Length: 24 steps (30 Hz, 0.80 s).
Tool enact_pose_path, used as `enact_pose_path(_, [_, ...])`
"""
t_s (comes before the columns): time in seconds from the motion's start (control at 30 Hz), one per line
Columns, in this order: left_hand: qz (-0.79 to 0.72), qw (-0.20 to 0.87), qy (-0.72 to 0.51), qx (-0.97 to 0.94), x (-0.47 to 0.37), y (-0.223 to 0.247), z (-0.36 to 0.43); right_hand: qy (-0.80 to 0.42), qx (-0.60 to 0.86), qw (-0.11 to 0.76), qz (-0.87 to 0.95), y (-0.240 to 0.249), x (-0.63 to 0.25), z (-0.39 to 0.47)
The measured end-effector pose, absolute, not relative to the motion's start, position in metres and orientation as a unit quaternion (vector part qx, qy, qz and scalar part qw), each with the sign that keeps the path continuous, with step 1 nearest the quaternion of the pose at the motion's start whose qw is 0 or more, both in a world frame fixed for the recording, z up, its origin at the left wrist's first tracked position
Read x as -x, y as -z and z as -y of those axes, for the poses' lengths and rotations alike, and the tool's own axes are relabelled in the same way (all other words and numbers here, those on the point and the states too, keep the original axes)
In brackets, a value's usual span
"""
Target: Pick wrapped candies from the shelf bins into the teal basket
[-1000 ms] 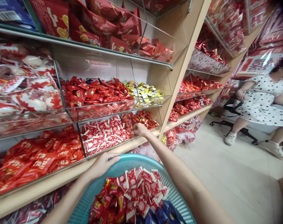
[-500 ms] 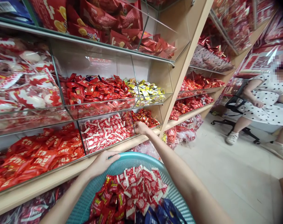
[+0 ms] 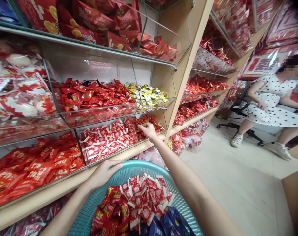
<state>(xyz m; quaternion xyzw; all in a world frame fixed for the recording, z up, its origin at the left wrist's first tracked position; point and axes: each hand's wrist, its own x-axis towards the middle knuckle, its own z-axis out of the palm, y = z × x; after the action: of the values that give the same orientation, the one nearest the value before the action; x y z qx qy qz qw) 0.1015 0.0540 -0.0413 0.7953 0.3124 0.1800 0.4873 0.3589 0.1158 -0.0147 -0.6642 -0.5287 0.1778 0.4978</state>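
Observation:
My left hand [image 3: 106,173] is closed on the far left rim of a teal plastic basket [image 3: 136,164]. Inside the basket are red-and-white wrapped candies [image 3: 145,193], shiny red packets with yellow lettering [image 3: 111,209] and dark blue packets [image 3: 168,223]. Stretched over the basket, my right hand [image 3: 147,130] is at the front of a lower shelf compartment, by small red wrapped candies [image 3: 155,122]. Its fingers are extended and apart, and I see nothing held in them. Left of that hand, across a clear divider, lies a pile of red-and-white candies [image 3: 109,139].
Clear panels split the wooden shelf [image 3: 185,65] into compartments. Orange-red packets [image 3: 38,160] fill the lower left, and yellow candies [image 3: 151,93] sit one level up. Bagged goods [image 3: 193,131] rest below at right. A person in a dotted dress [image 3: 267,101] sits on a wheeled chair.
My right hand has shifted from the glass front to over the small red candies, its fingers more stretched out. The view has swung slightly right; my left hand stays on the rim.

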Motion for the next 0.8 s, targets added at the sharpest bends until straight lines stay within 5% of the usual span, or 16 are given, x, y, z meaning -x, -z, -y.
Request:
enact_pose_path(0.6, [-0.308, 0.495, -0.168, -0.795, -0.106, 0.040, -0.055, -0.025, 0.682, 0.097, 0.725, -0.006, -0.358, -0.119])
enact_pose_path(0.8, [-0.321, 0.473, -0.176, -0.801, -0.106, 0.038, -0.054, 0.009, 0.682, 0.024, 0.731, -0.012, -0.354, -0.116])
